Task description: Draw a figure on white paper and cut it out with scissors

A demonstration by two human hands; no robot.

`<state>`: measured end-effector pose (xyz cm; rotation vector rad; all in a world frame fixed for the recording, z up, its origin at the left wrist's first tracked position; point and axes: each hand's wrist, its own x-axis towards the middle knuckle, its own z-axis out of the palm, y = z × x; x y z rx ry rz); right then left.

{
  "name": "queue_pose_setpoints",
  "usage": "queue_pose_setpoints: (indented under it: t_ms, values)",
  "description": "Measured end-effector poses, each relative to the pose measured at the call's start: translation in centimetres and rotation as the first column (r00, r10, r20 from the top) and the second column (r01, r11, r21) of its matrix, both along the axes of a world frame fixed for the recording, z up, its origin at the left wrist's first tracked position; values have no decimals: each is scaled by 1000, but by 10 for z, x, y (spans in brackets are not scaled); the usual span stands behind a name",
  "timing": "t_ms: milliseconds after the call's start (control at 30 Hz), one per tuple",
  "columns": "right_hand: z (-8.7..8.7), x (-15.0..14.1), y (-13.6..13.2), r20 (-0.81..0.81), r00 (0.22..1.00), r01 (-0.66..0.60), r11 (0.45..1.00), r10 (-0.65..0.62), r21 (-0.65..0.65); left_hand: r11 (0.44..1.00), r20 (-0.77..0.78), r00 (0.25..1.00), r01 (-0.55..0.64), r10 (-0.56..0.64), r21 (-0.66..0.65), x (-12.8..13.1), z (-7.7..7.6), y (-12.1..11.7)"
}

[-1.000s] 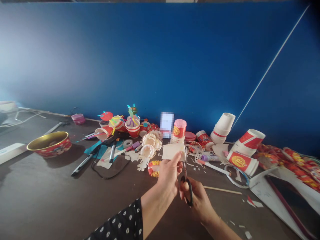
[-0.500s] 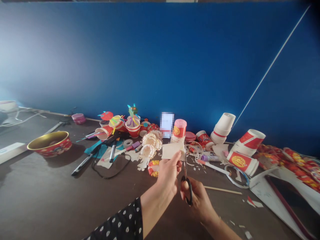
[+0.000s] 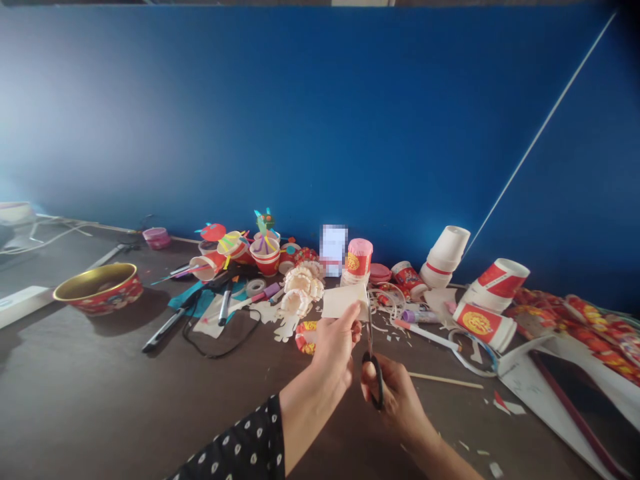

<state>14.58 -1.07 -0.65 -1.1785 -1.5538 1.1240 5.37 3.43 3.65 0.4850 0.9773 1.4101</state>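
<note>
Between the thumb and fingers of my left hand [image 3: 336,347] is a small piece of white paper [image 3: 343,301], held up above the table. My right hand [image 3: 395,390] grips a pair of scissors [image 3: 375,380] by black handles, thumb in one loop. The blades point away from me and lie along the paper's right edge; whether they touch it I cannot tell. Below and behind my left hand, partly hidden by it, lies a red and yellow ring-like piece [image 3: 306,337]. Small white paper scraps [image 3: 395,333] are scattered right of the blades.
Paper cups [image 3: 487,323] stand stacked at the right, near a dark phone [image 3: 585,407]. A wooden stick [image 3: 445,381] lies beyond my right hand. Left are a gold-rimmed red bowl [image 3: 100,290], a black marker [image 3: 225,307] and decorated cups [image 3: 265,257]. A blue partition [image 3: 310,120] closes off the back.
My left hand and the paper have shifted very slightly left. The scissors stay close to the paper's right edge; the things on the table have not moved.
</note>
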Motion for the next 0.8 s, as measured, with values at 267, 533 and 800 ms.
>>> queue_pose_setpoints:
  t_ms: [267,533,800]
  values:
    - [-1,1,-1,-61,997,-48,999,47,-12,999,-27,1000,9,-8,32,2,-3,-1]
    - [-6,5,0,-72,995,-74,997,76,24,999,-71,997,38,-39,-8,3,-5,-5]
    - [-4,3,0,-35,999,-36,999,38,38,999,-64,997,31,-32,-21,4,-2,-6]
